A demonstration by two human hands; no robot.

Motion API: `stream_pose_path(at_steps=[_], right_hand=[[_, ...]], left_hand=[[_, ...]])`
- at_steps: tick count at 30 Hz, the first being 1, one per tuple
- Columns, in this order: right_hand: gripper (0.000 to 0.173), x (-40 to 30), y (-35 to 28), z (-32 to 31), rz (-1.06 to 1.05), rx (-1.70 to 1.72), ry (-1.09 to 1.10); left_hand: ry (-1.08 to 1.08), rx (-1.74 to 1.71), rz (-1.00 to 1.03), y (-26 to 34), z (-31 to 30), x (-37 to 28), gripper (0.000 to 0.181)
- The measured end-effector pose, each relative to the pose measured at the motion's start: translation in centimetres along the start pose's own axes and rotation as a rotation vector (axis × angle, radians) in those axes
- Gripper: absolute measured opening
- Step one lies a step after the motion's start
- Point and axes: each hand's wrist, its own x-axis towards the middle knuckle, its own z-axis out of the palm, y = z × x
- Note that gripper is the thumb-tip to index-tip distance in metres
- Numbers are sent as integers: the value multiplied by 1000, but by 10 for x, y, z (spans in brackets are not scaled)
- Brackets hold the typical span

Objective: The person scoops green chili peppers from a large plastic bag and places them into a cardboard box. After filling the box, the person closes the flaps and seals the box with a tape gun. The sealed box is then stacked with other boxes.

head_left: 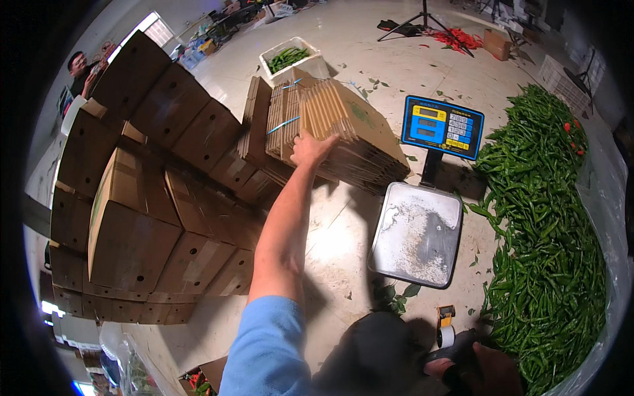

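Note:
My left hand [312, 148] reaches forward and grips the folded edges of flattened cardboard boxes [369, 123], which lean in a thick stack. Blue straps [283, 125] run across the bundle beside it. My right hand [490, 369] is low in shadow at the bottom right, near a yellow tape dispenser [445, 321] with a pale roll of tape. A dark object lies at its fingers, too dim to make out. Between the stack and my body stands a bench scale with a worn metal platform [418, 232] and a blue-and-yellow keypad display [442, 127].
Stacked closed cartons [133, 222] rise on the left. A long heap of green chili peppers [545, 237] lies on plastic sheeting [607, 198] at right. Behind are a white foam box [317, 62] of green peppers, a tripod [425, 20] and red peppers [458, 38]. A person [81, 72] is at far left.

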Motion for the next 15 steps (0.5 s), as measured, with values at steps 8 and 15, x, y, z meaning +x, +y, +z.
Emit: stream_pose_path(at_steps=[8, 15], right_hand=[[52, -1, 8, -1, 0, -49, -3], [54, -2, 6, 0, -14, -30, -5]], left_hand=[[92, 39, 53, -13, 9, -2, 101], [82, -172, 158, -38, 11, 19, 84]])
